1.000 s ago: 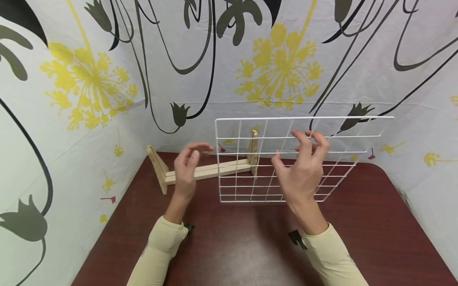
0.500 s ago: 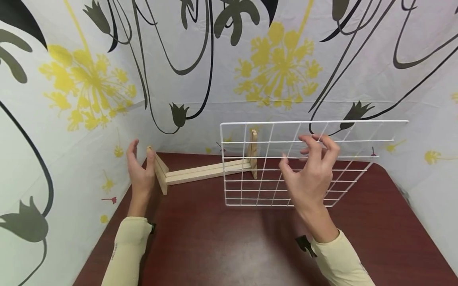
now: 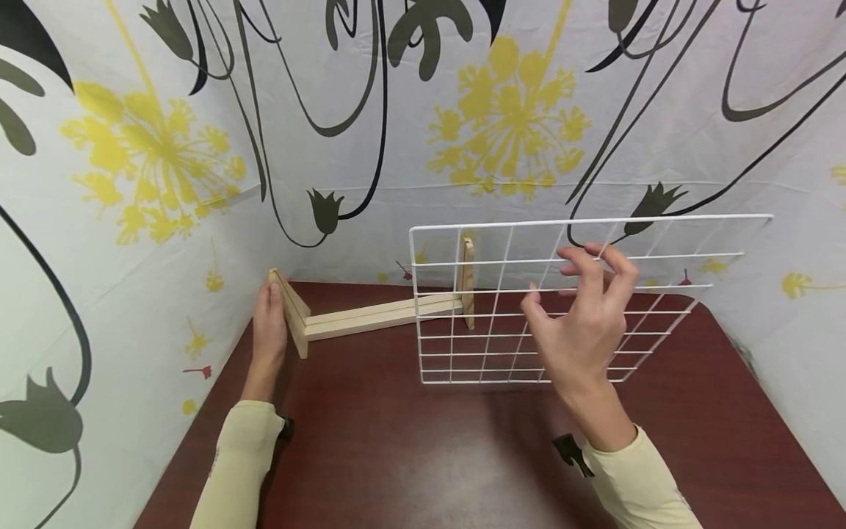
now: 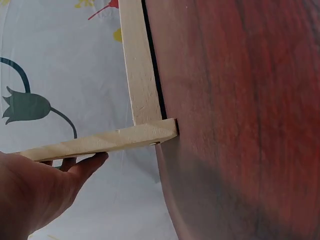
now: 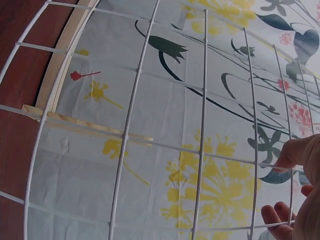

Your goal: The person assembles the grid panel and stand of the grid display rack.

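A white wire grid panel (image 3: 489, 315) is held up at a tilt in the middle right of the head view. My right hand (image 3: 584, 323) grips its wires with curled fingers; in the right wrist view the fingertips (image 5: 277, 220) show through the mesh. Behind and left of it, a light wooden stand (image 3: 363, 317) with an upright at each end rests on the table. My left hand (image 3: 269, 319) lies along the outer face of the left upright (image 3: 291, 312), its fingers straight against the wood. In the left wrist view, the hand (image 4: 45, 187) touches that upright (image 4: 115, 139).
The dark red-brown table (image 3: 423, 455) reaches back to a white fabric backdrop (image 3: 284, 162) with yellow and grey flower prints, which also encloses both sides. The grid overlaps the stand's right upright (image 3: 467, 283) in the head view.
My left hand has left the area beside the grid's left edge, swung left around the stand and come against its left upright. The grid has shifted a little right with my right hand.
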